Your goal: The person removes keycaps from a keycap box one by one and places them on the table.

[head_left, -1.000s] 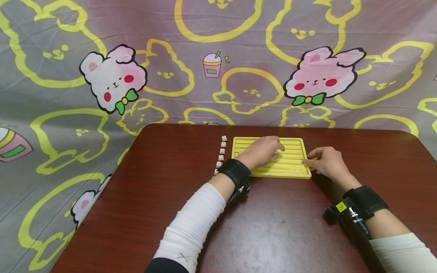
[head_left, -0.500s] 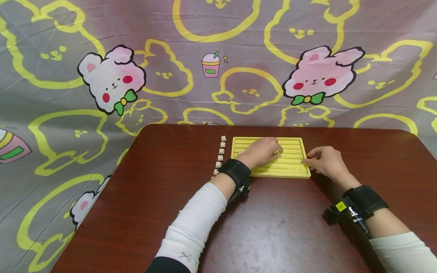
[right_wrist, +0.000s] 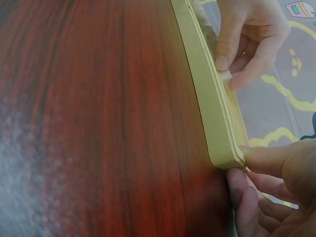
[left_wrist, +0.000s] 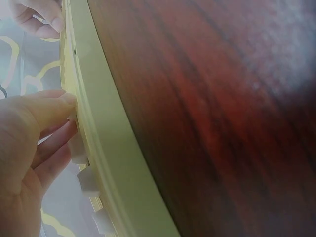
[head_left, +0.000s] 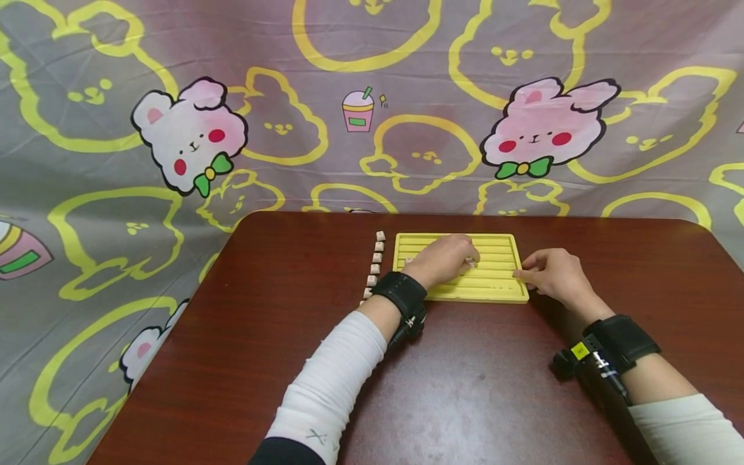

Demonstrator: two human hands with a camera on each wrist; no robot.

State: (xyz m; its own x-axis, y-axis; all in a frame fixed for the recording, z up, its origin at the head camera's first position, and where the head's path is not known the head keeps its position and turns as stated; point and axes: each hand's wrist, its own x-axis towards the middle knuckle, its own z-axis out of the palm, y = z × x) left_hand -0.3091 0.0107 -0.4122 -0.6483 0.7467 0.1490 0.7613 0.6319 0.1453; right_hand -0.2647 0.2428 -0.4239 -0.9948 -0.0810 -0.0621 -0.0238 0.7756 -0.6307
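The left hand point(head_left: 444, 259) has shifted slightly, its grip pinching a keycap point(right_wrist: 225, 76); the right hand point(head_left: 555, 274) holds the yellow tray point(head_left: 465, 294).

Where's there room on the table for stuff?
The table is bare left of the block row, between the sleeves before the yellow tray, and right of the right hand. The tray is crowded: the left hand pinches a block there.

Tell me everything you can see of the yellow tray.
The yellow tray is rectangular, plastic-looking, with a raised rim and parallel ridges. It lies flat on the brown table, small pale blocks in it. The grip of the right hand is on its right edge; the left hand pinches another block over it, contact unclear.
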